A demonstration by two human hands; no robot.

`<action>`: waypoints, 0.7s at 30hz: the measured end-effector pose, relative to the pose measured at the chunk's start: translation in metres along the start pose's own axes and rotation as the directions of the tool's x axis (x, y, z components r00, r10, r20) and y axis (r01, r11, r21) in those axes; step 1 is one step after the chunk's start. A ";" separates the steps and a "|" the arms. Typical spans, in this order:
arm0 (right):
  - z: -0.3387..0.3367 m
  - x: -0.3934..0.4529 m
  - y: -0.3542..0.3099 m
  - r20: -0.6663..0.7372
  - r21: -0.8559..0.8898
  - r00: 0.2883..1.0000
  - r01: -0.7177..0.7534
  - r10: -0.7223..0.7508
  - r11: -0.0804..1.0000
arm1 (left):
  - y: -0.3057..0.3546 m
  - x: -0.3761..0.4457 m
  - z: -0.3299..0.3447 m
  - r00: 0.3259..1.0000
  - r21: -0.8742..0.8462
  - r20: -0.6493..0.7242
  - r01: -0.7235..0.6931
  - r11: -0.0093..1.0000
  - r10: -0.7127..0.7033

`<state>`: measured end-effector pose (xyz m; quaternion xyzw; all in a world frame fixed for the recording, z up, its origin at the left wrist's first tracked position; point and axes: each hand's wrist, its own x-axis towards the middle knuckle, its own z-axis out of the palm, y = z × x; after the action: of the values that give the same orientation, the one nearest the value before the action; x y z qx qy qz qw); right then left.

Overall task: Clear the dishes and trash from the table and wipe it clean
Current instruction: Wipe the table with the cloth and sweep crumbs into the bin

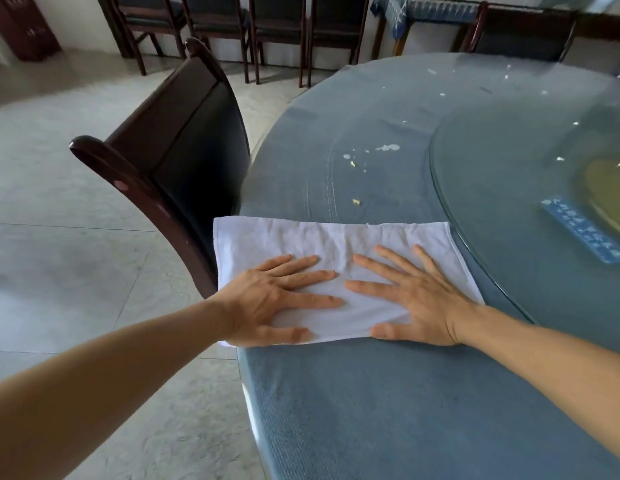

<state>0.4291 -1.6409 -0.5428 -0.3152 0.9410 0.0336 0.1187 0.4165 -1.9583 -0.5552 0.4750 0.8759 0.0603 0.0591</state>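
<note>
White cloth [336,268] spread flat near the edge of the round blue desk [388,393], far right corner touching the rim of the glass turntable [509,220]. Left hand [267,303] and right hand [419,299] flat on the cloth side by side, each grip spread, fingers straight, pressing down, pinching nothing. White and yellow crumbs [388,147] scattered beyond the cloth. Blue label [584,228] under the turntable glass. Dark wooden chair [170,161] just beside the desk at left.
</note>
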 end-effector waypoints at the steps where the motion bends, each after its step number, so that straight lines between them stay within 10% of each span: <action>1: -0.001 0.004 0.001 0.002 0.006 1.000 -0.008 0.008 1.000 | -0.006 0.002 -0.002 1.000 0.002 0.003 -0.005 1.000 0.005; 21: -0.034 0.151 0.095 -0.034 0.135 0.968 -0.241 0.248 0.961 | -0.212 0.133 -0.047 0.983 0.095 0.122 -0.147 0.985 0.135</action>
<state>0.2487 -1.6576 -0.5479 -0.1888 0.9756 -0.0214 0.1101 0.1617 -1.9641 -0.5497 0.5410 0.8371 -0.0086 0.0806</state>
